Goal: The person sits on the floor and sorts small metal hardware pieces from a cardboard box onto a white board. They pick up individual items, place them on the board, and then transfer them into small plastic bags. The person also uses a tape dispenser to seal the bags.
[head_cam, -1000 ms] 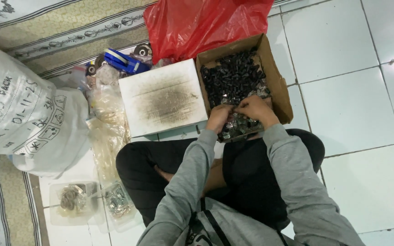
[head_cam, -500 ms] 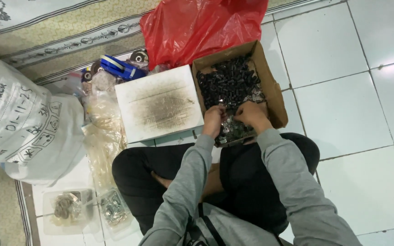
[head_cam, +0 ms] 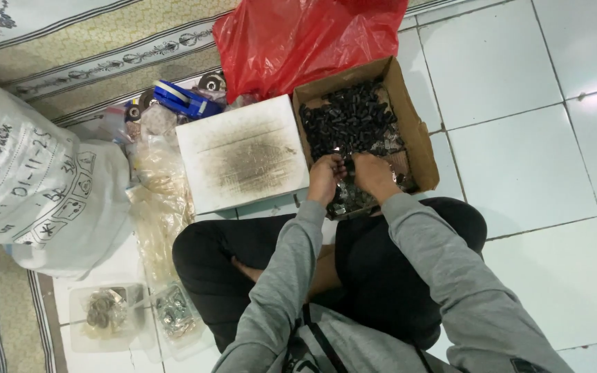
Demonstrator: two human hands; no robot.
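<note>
1. Grey long sleeves cover both arms down to the wrists, leaving the left hand (head_cam: 325, 178) and right hand (head_cam: 373, 174) bare.
2. Black trousers (head_cam: 381, 276) clothe the legs.
3. A dark strap crosses the grey top at 6 o'clock.

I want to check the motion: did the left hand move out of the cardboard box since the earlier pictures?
No. The left hand stays at the near edge of the box, beside the right hand, as before; only the camera shifted.

A red bag (head_cam: 305, 38) lay at twelve o'clock, a white sack (head_cam: 29, 186) at nine, perhaps tape rolls (head_cam: 181, 97) between.
</note>
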